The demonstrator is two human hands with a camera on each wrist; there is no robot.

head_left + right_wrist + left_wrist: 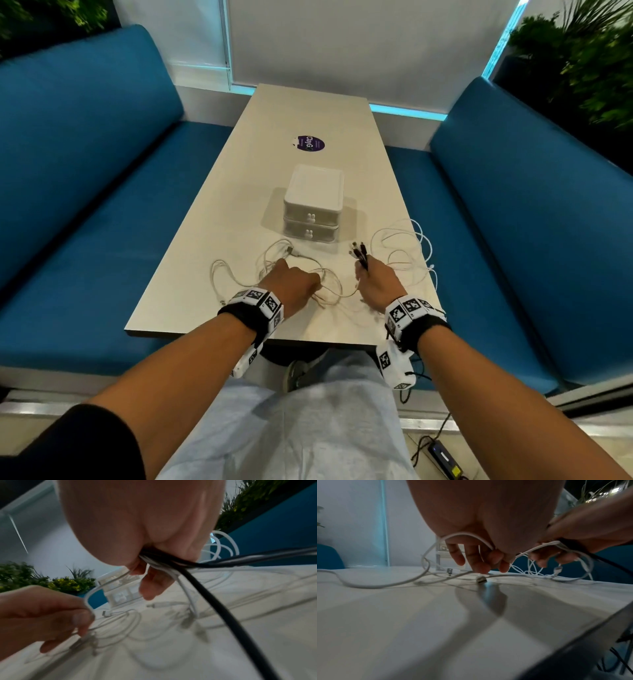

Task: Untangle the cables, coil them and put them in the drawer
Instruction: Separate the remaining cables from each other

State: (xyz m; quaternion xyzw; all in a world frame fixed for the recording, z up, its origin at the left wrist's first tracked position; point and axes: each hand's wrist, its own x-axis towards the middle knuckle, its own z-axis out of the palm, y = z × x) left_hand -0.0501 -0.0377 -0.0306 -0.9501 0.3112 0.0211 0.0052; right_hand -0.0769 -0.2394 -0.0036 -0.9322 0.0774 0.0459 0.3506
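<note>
Tangled white cables (pixel 274 263) sprawl over the near end of the pale table (pixel 308 113), with more white loops (pixel 407 243) near its right edge. My left hand (pixel 291 281) hovers low over the tangle and pinches a white cable (pixel 467 536) that arches over its fingers (pixel 481 561). My right hand (pixel 373 281) grips a bundle of black and white cables (pixel 164 561), whose black plug ends (pixel 359 253) stick up from the fist. A small white two-drawer box (pixel 313 205) stands behind the cables, both drawers closed.
Blue bench seats (pixel 102 222) flank the table on both sides. A round purple sticker (pixel 310 143) lies on the tabletop beyond the box. A loose USB plug (pixel 481 580) lies on the table under my left hand. A black adapter (pixel 445 459) sits on the floor.
</note>
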